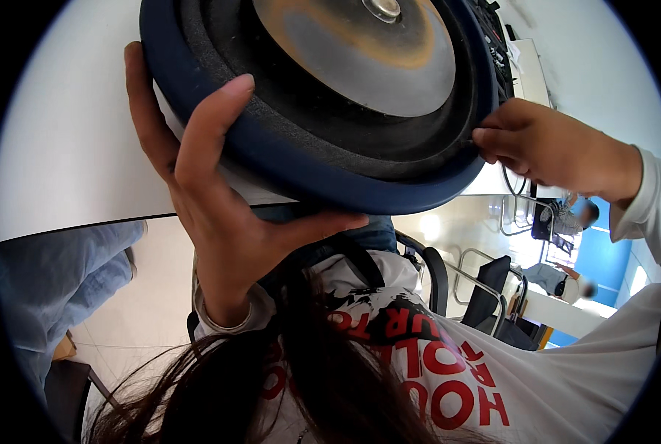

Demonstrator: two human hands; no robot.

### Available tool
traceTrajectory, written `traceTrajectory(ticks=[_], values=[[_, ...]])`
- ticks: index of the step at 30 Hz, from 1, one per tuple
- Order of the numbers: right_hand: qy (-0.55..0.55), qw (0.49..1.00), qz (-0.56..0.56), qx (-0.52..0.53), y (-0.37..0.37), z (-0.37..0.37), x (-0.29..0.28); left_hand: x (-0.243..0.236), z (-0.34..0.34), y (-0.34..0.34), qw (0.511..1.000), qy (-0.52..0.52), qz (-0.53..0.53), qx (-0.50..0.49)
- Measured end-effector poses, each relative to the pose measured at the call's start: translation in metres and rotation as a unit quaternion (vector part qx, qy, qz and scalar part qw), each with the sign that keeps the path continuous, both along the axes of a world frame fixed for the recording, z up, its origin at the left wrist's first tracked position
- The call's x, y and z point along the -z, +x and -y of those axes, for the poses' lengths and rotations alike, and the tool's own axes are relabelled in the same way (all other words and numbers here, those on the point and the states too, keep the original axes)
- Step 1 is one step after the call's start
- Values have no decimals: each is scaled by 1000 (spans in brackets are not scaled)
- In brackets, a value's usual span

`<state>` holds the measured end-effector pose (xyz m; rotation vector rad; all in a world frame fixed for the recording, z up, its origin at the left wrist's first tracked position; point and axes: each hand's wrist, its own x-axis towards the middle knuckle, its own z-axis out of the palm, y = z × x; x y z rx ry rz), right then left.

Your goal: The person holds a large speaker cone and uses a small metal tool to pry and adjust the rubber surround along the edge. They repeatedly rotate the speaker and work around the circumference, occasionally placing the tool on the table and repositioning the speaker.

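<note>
The blue-rimmed basin (389,194) is seen over the near edge of a white table (71,148), with a metal disc (389,81) set in its middle. Its lower-left rim is straddled by the left hand (216,207), spread pretty wide; a firm grip can't be made out. The right hand's (548,144) fingers are bunched at the right rim; whether anything's pinched can't be told.

Metal-framed chairs (492,285) and white tables (64,140) suggest an office-like room.
</note>
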<state>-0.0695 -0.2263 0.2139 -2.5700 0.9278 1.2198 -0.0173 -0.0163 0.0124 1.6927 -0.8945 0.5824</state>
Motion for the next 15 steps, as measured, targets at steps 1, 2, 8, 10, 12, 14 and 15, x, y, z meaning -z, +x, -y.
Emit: traceTrajectory(ticks=[1,2,8,10,12,14,15], values=[[10,997,-28,76,6,-2,-1,0,0,0,1000,-2,-1,-1],[13,987,-56,149,12,-4,-2,1,0,1,1000,-5,-1,-3],[-2,938,106,-330,-13,1,6,4,2,2,1000,-6,-7,5],[-87,924,-40,-370,-6,-8,3,4,3,1,1000,-7,-14,6],[-133,897,-49,-418,-12,-11,4,5,4,0,1000,-4,-17,4],[-128,892,-44,-432,-15,-14,-2,3,1,-1,1000,-3,-15,4],[-123,876,-35,-465,-18,-11,-3,2,0,-1,1000,-3,-15,5]])
